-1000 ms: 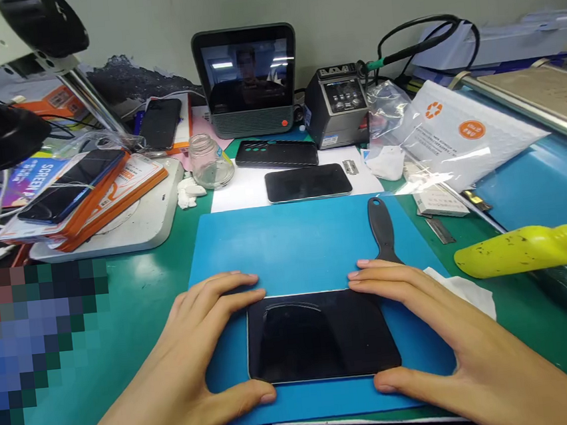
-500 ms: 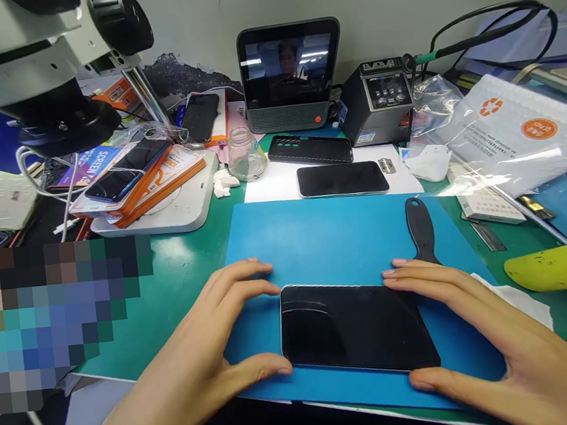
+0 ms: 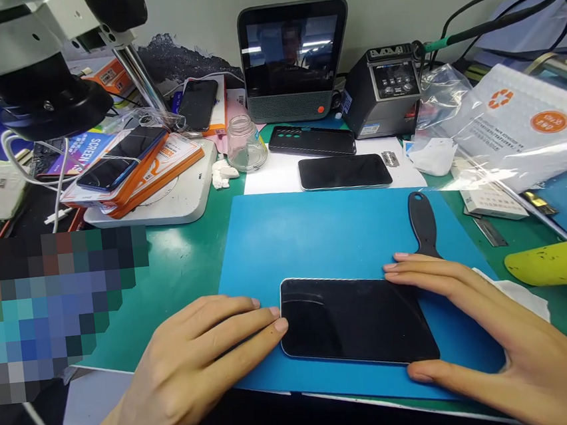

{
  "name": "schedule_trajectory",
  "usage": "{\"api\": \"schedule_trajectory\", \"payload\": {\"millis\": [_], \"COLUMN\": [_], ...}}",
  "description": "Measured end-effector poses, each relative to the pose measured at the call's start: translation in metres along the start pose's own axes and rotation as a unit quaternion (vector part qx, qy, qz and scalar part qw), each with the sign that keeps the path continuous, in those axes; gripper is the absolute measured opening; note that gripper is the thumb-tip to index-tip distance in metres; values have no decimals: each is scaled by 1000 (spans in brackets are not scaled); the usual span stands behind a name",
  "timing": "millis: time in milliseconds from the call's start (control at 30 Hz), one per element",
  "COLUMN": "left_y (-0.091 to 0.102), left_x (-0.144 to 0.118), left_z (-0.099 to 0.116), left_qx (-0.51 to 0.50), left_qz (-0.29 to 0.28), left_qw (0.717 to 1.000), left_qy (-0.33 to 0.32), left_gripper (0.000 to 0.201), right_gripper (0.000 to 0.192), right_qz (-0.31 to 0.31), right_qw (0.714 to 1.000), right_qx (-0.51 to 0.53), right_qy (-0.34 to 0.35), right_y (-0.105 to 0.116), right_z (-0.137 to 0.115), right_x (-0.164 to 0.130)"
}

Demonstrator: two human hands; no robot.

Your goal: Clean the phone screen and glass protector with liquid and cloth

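Glossy black glass is bracketed by the right hand (image 3: 480,327), spread wide with fingers along the far edge and thumb at the near corner of the phone (image 3: 354,319) on the blue mat (image 3: 326,235), a thin, stiff, slippery, fragile slab best gripped by its long edges, while the left hand (image 3: 202,360), half a second ago spanning the left end, is now flattened with fingertips at that end.

On the bench, a black phone (image 3: 354,319) lies screen-up on a blue mat (image 3: 326,235), the left hand (image 3: 197,361) touching its left end and the right hand (image 3: 478,314) spanning its right end.
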State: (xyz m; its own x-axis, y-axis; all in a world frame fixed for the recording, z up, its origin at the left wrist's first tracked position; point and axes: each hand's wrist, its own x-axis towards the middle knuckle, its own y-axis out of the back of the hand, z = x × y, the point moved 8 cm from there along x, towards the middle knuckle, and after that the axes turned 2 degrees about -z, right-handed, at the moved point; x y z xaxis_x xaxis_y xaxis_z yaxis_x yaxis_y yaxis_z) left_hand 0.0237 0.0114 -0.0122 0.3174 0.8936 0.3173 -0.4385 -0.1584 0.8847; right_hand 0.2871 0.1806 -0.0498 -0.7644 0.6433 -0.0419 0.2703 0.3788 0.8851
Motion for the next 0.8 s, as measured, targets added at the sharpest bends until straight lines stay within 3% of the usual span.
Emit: {"api": "schedule_trajectory", "payload": {"millis": [800], "left_y": [0], "left_x": [3], "left_z": [-3], "left_qx": [-9], "left_qz": [20], "left_qw": [1000], "left_qy": [20], "left_gripper": [41], "right_gripper": [77], "right_qz": [6], "right_qw": [1000], "right_qx": [1], "right_qy": [-8], "right_y": [1], "right_z": [0], "right_x": [1]}}
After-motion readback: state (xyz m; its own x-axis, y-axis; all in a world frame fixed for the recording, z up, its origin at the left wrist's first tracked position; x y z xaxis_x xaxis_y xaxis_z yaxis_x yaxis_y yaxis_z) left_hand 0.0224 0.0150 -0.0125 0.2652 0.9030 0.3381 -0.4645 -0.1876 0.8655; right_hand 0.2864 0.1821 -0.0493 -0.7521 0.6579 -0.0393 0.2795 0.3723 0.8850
